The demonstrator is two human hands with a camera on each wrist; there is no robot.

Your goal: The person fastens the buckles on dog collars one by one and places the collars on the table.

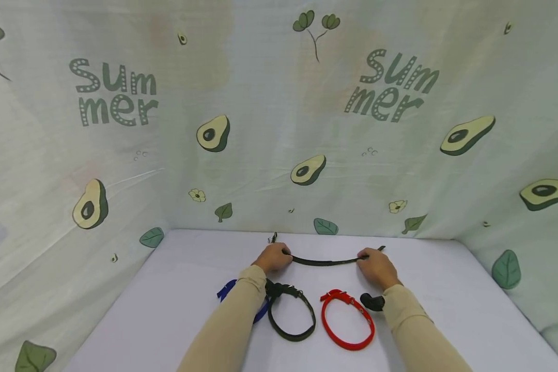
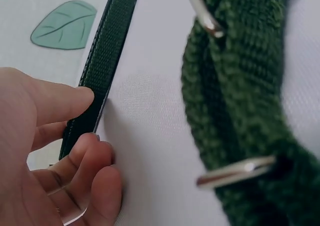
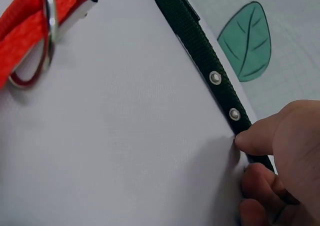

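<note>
A dark green collar (image 1: 323, 262) is unbuckled and spans the gap between my hands, sagging slightly in the middle. My left hand (image 1: 273, 257) pinches it between thumb and fingers near the end with the metal buckle (image 1: 272, 238). Near the other end, my right hand (image 1: 378, 268) pinches the strap beside its metal eyelets (image 3: 215, 78); the tip sticks out past the fingers. Closer to me lie a looped green collar (image 1: 294, 337) with metal rings, a looped red collar (image 1: 349, 346) and a blue collar (image 1: 262, 313), partly hidden by my left sleeve.
The white tabletop (image 1: 176, 289) meets a fabric backdrop (image 1: 260, 206) printed with avocados and leaves behind and at both sides. A black object (image 1: 372, 301) sits at my right wrist, close to the red collar.
</note>
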